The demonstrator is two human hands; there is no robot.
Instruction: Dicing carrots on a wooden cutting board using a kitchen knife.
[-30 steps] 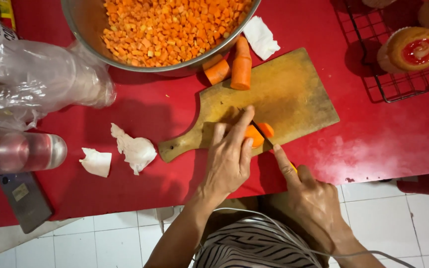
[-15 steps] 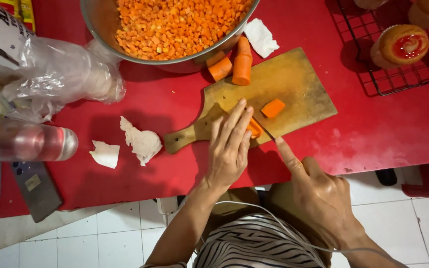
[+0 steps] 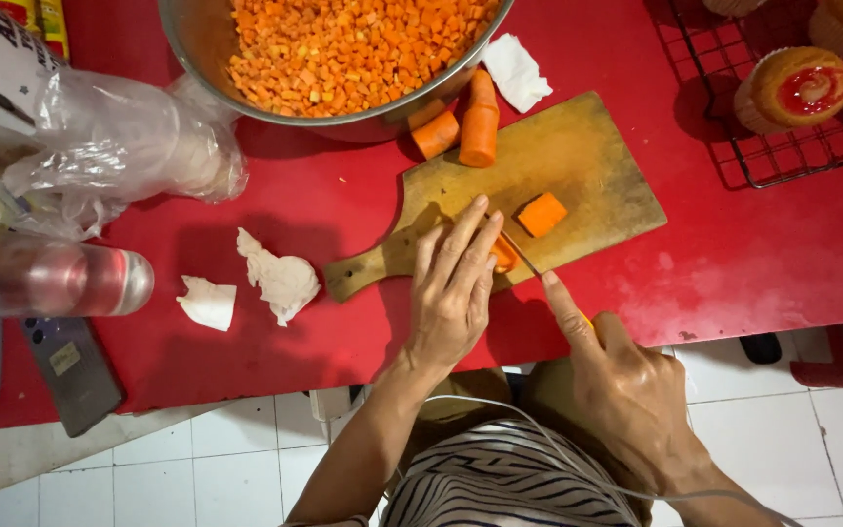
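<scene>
Carrot piece [image 3: 505, 256] mostly hidden under left-hand fingers [image 3: 465, 244]

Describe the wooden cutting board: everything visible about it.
The wooden cutting board is a worn, light-brown rectangular paddle with a short handle, lying flat and slanted on the red table. It bears a cut carrot chunk and two carrot pieces at its far edge. The left hand presses a carrot piece onto it.
</scene>
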